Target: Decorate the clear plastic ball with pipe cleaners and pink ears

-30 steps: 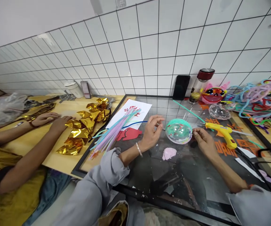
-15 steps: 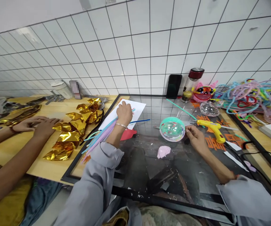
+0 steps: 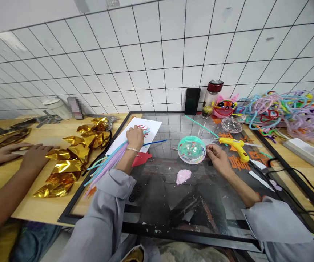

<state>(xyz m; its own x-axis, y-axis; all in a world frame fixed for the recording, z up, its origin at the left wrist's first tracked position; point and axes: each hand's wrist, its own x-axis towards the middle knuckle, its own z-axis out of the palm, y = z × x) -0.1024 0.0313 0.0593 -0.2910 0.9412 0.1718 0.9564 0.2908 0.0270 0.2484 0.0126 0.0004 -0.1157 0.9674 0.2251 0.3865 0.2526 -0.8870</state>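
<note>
My left hand [image 3: 135, 137] is closed over the far end of a bundle of pastel pipe cleaners [image 3: 106, 164], resting on a white sheet of paper [image 3: 143, 133] with red print. My right hand [image 3: 218, 157] rests on the glass table top [image 3: 173, 203], fingers pinched against the right side of a clear plastic ball with teal wrapping [image 3: 191, 149]. What the fingers pinch is too small to make out. A pink scrap [image 3: 183, 176] lies just in front of the ball. A red paper cut-out [image 3: 142, 158] lies by my left wrist.
A yellow glue gun [image 3: 234, 146] lies right of the ball, its cord trailing off. A clear half-dome [image 3: 231, 124], a bottle [image 3: 210, 99], a phone [image 3: 192, 101] and a pile of pipe cleaners [image 3: 288, 111] sit behind. Another person's hands [image 3: 23, 154] press gold foil pieces [image 3: 72, 154] at left.
My left hand moved from beside the ball over to the pipe cleaner bundle and closed on its end. My right hand stayed at the ball. The view shifted slightly right.
</note>
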